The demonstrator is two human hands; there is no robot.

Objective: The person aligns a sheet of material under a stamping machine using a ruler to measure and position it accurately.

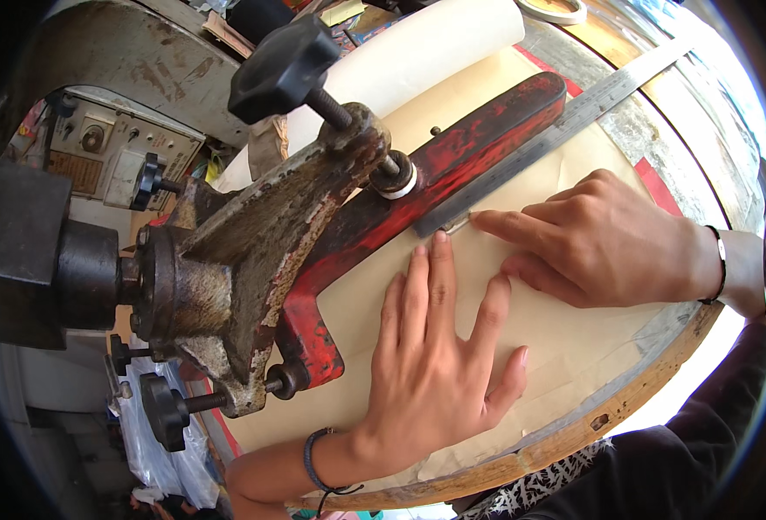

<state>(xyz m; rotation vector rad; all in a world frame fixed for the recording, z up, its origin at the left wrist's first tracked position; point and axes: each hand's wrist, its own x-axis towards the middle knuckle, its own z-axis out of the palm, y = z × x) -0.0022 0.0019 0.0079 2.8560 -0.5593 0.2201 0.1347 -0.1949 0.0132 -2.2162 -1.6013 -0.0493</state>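
My left hand (435,355) lies palm down on the tan paper sheet (573,347), its fingers spread. One of its fingertips touches a small, thin, pale strip (458,223) at the near end of a steel ruler (582,121). From the right comes my right hand (599,238), index finger stretched out with its tip at the strip's other end. Its thumb is apart from the index finger, and the remaining fingers are curled. The ruler lies along a worn red and black L-shaped metal bar (452,165). Part of the strip is hidden by my fingertips.
A heavy cast-metal bracket (253,251) with a large black knob (286,69) stands at the left by the bar. Behind are a roll of white paper (426,61) and a control panel (114,147). The table's wooden edge (573,433) curves along the near side.
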